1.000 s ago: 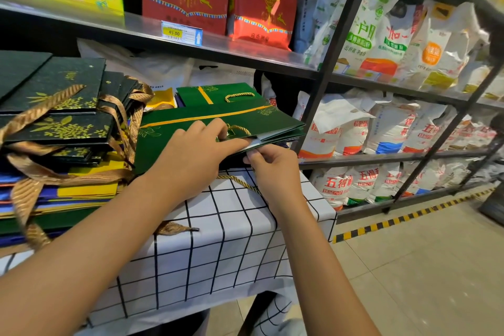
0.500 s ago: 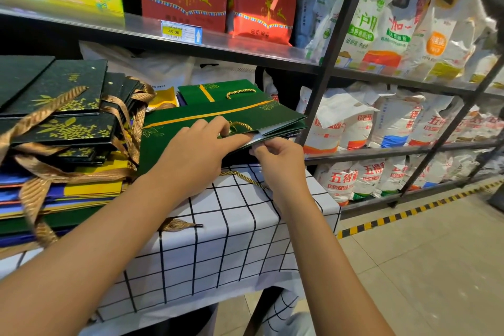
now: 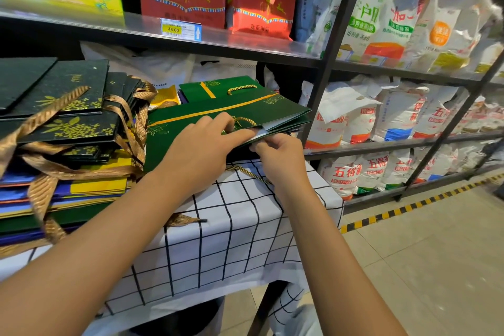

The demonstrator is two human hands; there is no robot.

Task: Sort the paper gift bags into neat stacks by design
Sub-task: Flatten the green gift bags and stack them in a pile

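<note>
Left hand (image 3: 200, 148) beside "45.00" price tag (image 3: 180, 30)

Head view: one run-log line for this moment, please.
stage: squaring green bags | left hand: flat on top green gift bag | right hand: pinching bag edges | dark leaf-print stack: left, untouched

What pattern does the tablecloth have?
White with a black grid, seen in the head view.

Green gift bags (image 3: 191, 128) looking matt paper, twisted cord handles (image 3: 241, 88); tablecloth (image 3: 231, 226) showing smooth cloth; shelf frame (image 3: 331, 63) looking dark metal.
</note>
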